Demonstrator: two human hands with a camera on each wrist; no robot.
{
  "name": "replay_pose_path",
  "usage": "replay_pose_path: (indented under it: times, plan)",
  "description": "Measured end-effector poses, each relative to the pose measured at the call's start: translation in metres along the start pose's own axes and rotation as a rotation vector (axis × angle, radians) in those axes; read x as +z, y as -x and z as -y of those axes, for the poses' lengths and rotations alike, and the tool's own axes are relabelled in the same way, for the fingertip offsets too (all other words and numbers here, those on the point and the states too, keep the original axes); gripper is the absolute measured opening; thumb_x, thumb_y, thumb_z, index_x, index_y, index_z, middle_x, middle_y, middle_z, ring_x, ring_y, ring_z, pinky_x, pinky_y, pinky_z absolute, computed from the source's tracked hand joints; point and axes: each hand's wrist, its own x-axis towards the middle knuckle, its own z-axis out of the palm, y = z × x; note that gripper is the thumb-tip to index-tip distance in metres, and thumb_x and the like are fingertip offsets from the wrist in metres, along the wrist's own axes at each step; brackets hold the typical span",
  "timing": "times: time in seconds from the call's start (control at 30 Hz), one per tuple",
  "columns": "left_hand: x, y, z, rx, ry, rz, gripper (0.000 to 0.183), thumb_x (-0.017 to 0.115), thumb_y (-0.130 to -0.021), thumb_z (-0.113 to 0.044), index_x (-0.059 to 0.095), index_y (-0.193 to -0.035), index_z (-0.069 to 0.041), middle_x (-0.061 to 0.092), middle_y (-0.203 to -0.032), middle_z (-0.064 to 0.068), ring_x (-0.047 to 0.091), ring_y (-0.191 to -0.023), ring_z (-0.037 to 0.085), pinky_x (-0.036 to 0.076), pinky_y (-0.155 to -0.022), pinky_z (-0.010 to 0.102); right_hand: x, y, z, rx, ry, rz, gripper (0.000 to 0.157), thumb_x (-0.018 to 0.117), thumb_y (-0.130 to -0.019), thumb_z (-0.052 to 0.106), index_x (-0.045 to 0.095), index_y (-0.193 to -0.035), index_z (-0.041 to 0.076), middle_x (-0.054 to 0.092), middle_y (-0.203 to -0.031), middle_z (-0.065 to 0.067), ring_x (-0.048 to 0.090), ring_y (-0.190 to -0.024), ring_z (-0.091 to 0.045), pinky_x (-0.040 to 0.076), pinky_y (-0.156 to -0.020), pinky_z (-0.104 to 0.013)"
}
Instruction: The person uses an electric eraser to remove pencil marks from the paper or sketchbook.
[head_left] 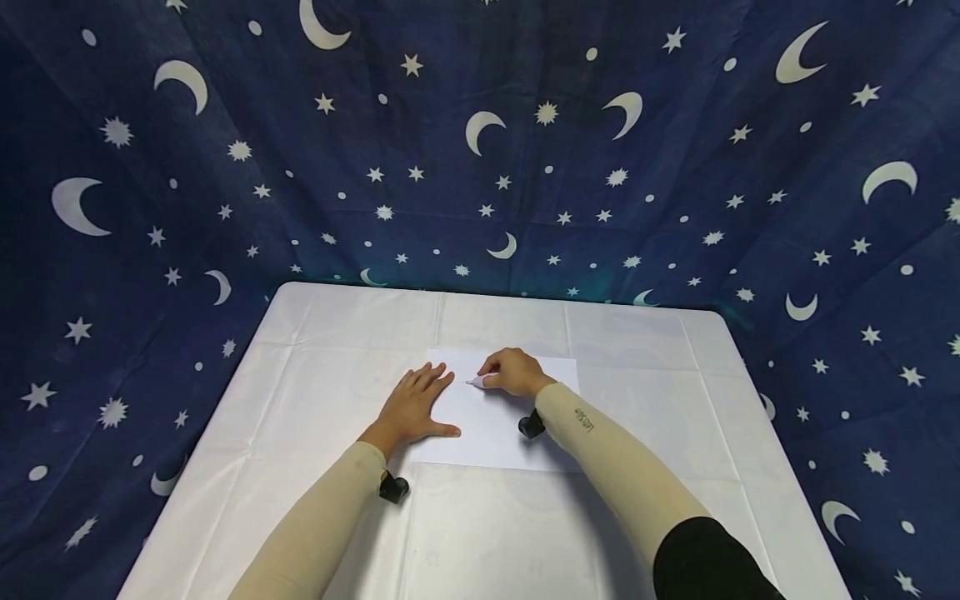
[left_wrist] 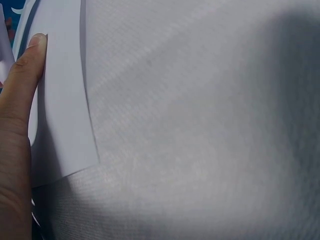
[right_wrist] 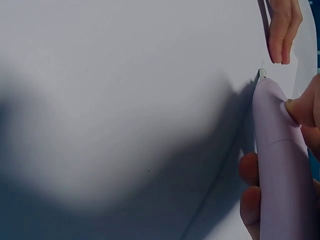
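A white sheet of paper lies on the table. My left hand rests on its left side with the fingers spread; the left wrist view shows the thumb lying on the paper near its edge. My right hand grips a lavender utility knife, its thumb pressed on the side of the handle. The knife's short metal tip touches the paper, to the right of the left fingertips. Beside the tip a short thin line shows on the sheet.
A white cloth with fold creases covers the table. Behind and at both sides hangs a dark blue curtain with moons and stars. Small black cameras sit at both wrists.
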Motion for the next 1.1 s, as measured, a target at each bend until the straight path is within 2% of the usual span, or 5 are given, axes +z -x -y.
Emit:
replay_pose_path:
  times: [0.33, 0.6, 0.97, 1.1]
  plan:
    - [0.0027, 0.0002, 0.0014, 0.021, 0.002, -0.028, 0.109, 0.064, -0.072, -0.079, 0.03, -0.156, -0.02, 0.023, -0.164, 0.004, 0.015, -0.152, 0.03, 0.014, -0.122, 0.053, 0.0018, -0.0046, 0.003, 0.01, 0.026, 0.021, 0.014, 0.076, -0.087, 0.028, 0.079, -0.099, 0.02, 0.072, -0.094, 0.006, 0.06, -0.09, -0.012, 0.05, -0.087, -0.034]
    - [0.0004, 0.0007, 0.0006, 0.001, 0.006, -0.001, 0.109, 0.063, -0.072, -0.08, 0.028, -0.157, -0.021, 0.02, -0.165, 0.002, 0.012, -0.152, 0.029, 0.011, -0.123, 0.051, 0.0031, -0.0075, 0.0024, 0.001, 0.068, 0.023, 0.013, 0.076, -0.087, 0.03, 0.079, -0.098, 0.022, 0.071, -0.092, 0.008, 0.059, -0.087, -0.011, 0.05, -0.084, -0.032]
    - [0.0058, -0.0026, 0.0008, 0.01, -0.006, -0.013, 0.11, 0.06, -0.071, -0.083, 0.028, -0.157, -0.022, 0.02, -0.164, 0.001, 0.014, -0.152, 0.028, 0.013, -0.123, 0.051, 0.002, -0.0074, 0.0051, -0.034, 0.081, 0.014, 0.013, 0.076, -0.086, 0.027, 0.079, -0.098, 0.021, 0.072, -0.093, 0.007, 0.061, -0.088, -0.011, 0.051, -0.083, -0.032]
    - [0.0055, -0.0012, 0.0021, -0.011, 0.0, -0.003, 0.111, 0.061, -0.07, -0.083, 0.027, -0.157, -0.023, 0.019, -0.165, 0.001, 0.012, -0.152, 0.028, 0.011, -0.123, 0.051, 0.002, -0.0077, 0.007, -0.04, 0.095, 0.021, 0.014, 0.076, -0.087, 0.026, 0.079, -0.099, 0.021, 0.071, -0.094, 0.006, 0.06, -0.089, -0.011, 0.051, -0.084, -0.033]
